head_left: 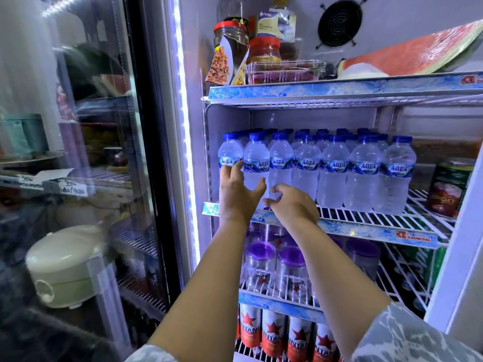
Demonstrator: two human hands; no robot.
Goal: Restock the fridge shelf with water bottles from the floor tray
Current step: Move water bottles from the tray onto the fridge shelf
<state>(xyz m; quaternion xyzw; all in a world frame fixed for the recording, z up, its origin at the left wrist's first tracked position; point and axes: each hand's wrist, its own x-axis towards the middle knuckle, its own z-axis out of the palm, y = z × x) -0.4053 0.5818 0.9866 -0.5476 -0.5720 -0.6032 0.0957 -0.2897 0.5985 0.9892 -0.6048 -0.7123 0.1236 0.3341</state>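
Note:
Several clear water bottles (334,171) with blue caps and blue labels stand in rows on the white wire fridge shelf (379,218). My left hand (236,190) is open at the shelf's left end, its fingertips touching the leftmost bottle (230,155) and the second bottle (257,165). My right hand (292,202) hovers at the shelf's front edge below the third bottle (281,160), fingers loosely curled, holding nothing. The floor tray is out of view.
The glass fridge door (86,178) stands open at the left. Jars (231,40) and wrapped watermelon (415,53) fill the shelf above. Purple-lidded cups (261,262) and red cans (274,335) sit below. A dark can (449,186) stands at the right of the bottle shelf.

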